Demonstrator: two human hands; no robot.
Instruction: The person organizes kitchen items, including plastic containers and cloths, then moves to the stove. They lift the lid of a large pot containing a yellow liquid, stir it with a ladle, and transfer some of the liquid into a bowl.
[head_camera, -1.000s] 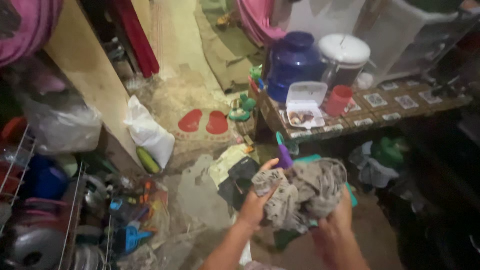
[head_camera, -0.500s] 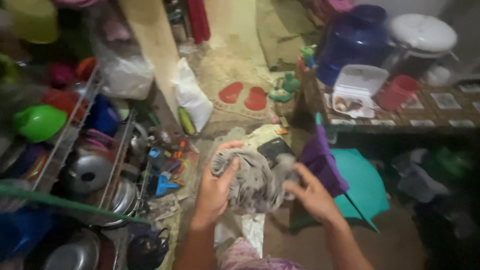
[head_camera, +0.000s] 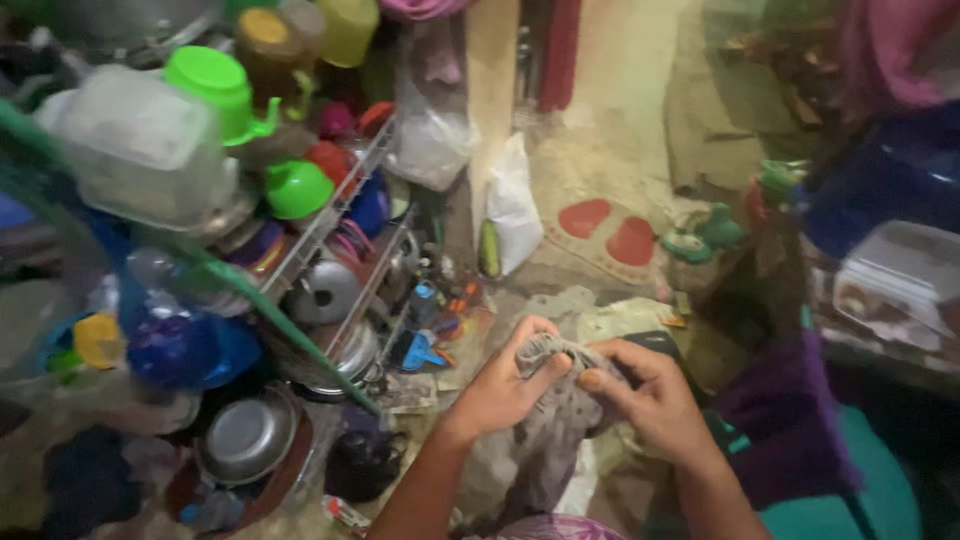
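1. Low in the middle of the frame, both hands meet on a crumpled grey cloth (head_camera: 560, 420); it hangs down between the forearms toward the bottom edge.
2. The left hand (head_camera: 500, 385) has its grip closed on the cloth's upper left part, thumb laid over the top fold; the right hand (head_camera: 650, 400) pinches the cloth from the right, thumb and forefinger tight on the bunched top (the thumbnail looks orange-tinted).
3. Left half of the frame: a wire rack (head_camera: 330, 230) packed with kitchenware; a green cup (head_camera: 215, 90) sits at upper left beside a clear plastic box (head_camera: 135, 150); a green bowl (head_camera: 298, 187) lies just below them; steel pots (head_camera: 330, 290) fill the lower tiers.
4. A steel bowl (head_camera: 245, 440) rests at lower left, near the left forearm.
5. Upper middle: a white plastic bag (head_camera: 512, 205) leans against a post; to its right, a mat with two red footprint shapes (head_camera: 610, 230) lies on the floor.
6. Right edge: a white lidded container (head_camera: 900, 275) stands on a desk (head_camera: 880, 350), with a dark blue vessel (head_camera: 890, 180) above it; a purple cloth (head_camera: 790, 420) and a teal object (head_camera: 870, 490) fill the lower right.
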